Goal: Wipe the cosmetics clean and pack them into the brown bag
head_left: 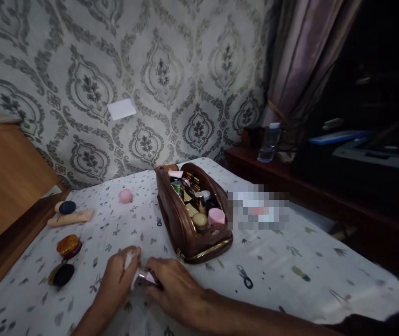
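Note:
My left hand (117, 273) pinches a crumpled white tissue or wipe (129, 259). My right hand (174, 284) grips a small shiny bottle (146, 278) with a dark end and a pinkish, glassy body; its exact kind is unclear. The tissue meets the bottle between the two hands, low over the printed sheet. Just beyond the right hand stands an unzipped brown makeup bag (174, 219), packed with cosmetics. A pink-lidded jar (216, 216), an olive-gold jar (199, 221) and several gold tubes (192, 179) show in its opening.
At left on the sheet lie a beige tube (71, 218), a dark round-ended item (67, 207), an amber-lidded jar (69, 245) and a black round item (63, 275). A pink sponge (125, 195) sits farther back. A water bottle (269, 142) stands on the reddish ledge.

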`<state>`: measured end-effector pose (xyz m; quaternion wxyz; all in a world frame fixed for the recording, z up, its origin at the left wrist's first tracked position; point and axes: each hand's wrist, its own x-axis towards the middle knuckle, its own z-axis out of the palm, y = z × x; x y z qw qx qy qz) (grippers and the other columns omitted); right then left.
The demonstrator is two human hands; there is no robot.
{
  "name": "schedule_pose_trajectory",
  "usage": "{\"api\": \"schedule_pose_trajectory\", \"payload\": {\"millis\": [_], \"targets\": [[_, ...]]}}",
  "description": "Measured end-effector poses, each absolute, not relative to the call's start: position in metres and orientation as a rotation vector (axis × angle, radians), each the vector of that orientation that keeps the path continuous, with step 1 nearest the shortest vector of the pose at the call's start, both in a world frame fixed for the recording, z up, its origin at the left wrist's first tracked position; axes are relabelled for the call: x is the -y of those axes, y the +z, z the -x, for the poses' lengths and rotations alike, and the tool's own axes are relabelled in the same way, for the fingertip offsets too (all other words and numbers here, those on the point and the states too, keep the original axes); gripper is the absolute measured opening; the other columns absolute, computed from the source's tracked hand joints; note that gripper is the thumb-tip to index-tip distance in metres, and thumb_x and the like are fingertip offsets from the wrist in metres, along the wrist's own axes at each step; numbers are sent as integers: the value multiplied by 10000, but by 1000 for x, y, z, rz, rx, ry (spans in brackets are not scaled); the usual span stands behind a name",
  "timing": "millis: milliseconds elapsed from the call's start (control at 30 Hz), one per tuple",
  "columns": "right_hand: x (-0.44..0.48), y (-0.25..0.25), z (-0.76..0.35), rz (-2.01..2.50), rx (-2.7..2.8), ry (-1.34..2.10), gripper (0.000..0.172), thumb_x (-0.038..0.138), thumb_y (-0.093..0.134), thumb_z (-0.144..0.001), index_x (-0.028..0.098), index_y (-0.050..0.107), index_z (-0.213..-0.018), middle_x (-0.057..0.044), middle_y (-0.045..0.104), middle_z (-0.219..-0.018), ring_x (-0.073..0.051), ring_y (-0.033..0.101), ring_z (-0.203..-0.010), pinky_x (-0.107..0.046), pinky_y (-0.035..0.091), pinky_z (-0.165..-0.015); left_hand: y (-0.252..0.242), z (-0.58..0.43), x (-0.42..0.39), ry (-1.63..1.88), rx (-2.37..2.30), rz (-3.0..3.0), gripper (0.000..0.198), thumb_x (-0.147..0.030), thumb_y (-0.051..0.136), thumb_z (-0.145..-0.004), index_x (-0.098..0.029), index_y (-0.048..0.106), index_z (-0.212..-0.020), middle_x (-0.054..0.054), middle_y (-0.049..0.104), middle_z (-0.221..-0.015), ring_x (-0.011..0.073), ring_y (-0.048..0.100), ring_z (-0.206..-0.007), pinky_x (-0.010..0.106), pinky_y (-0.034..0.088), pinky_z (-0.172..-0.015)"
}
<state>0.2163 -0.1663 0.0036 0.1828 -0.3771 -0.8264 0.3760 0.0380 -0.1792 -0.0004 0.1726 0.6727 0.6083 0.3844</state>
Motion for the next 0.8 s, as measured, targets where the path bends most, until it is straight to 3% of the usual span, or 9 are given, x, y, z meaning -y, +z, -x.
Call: {"api": "schedule_pose_trajectory", "payload": {"millis": [100, 200, 267, 333, 400, 500, 600, 700, 800], "targets": [[161, 11, -210, 988, 2172, 1126, 95, 168, 622, -799, 191, 618, -891, -2, 619, -782, -172, 582, -775, -262, 418, -710, 16, -32, 174, 1216, -1787, -1603, 484, -594, 525, -883, -206, 564, -596, 3, 584, -530, 187, 587, -555, 277, 495, -555], [155, 7, -203, 745, 1905, 1478, 79, 267, 599, -846, 199, 575, -878, 42, 548, -708, -114, 529, -625, -218, 393, -589, 24, -29, 169, 1329, -1831, -1547, 469, -633, 549, -853, -199, 655, -711, 26, 643, -606, 208, 627, -596, 301, 524, -584], [151, -2, -196, 531, 1657, 1813, 308, 488, 607, -854, 204, 529, -943, 31, 579, -757, -103, 544, -573, -207, 403, -528, 26, -33, 166, 1365, -1869, -1511, 493, -651, 517, -862, -190, 682, -806, 23, 630, -605, 208, 615, -572, 308, 520, -564], [148, -13, -192, 365, 1453, 2031, 565, 708, 616, -774, 204, 501, -1002, 13, 608, -773, -112, 576, -559, -208, 419, -500, 26, -41, 164, 1343, -1826, -1559, 518, -635, 447, -904, -176, 684, -897, 14, 607, -606, 197, 599, -563, 303, 515, -562], [144, -20, -190, 306, 1340, 2091, 669, 792, 606, -729, 199, 518, -1025, 16, 608, -735, -109, 583, -543, -202, 418, -492, 25, -51, 162, 1320, -1698, -1741, 474, -579, 445, -924, -170, 673, -999, 32, 647, -718, 195, 627, -653, 299, 532, -634], [139, -26, -193, 356, 1312, 2092, 697, 819, 575, -730, 184, 564, -1017, 26, 586, -698, -94, 566, -510, -195, 406, -477, 21, -59, 157, 1320, -1577, -2043, 347, -469, 524, -905, -181, 662, -1042, 62, 680, -895, 200, 648, -794, 304, 534, -745], [135, -32, -195, 454, 1407, 2094, 700, 818, 553, -740, 166, 572, -996, 19, 576, -719, -88, 549, -494, -201, 400, -467, 14, -58, 152, 1272, -1598, -2101, 253, -408, 533, -907, -190, 632, -824, 16, 614, -730, 166, 595, -681, 262, 501, -656], [134, -35, -196, 636, 1562, 1991, 517, 674, 508, -874, 167, 589, -930, 43, 530, -651, -85, 496, -462, -202, 370, -463, 4, -50, 150, 1266, -1673, -1961, 373, -452, 531, -908, -204, 494, -631, -29, 483, -577, 134, 499, -564, 235, 442, -562], [135, -30, -200, 769, 1786, 1695, 282, 442, 588, -888, 168, 655, -870, 48, 511, -615, -104, 490, -535, -209, 354, -513, -7, -40, 153, 1306, -1789, -1622, 413, -576, 591, -841, -200, 546, -676, -15, 540, -592, 168, 564, -603, 264, 487, -581]]}}
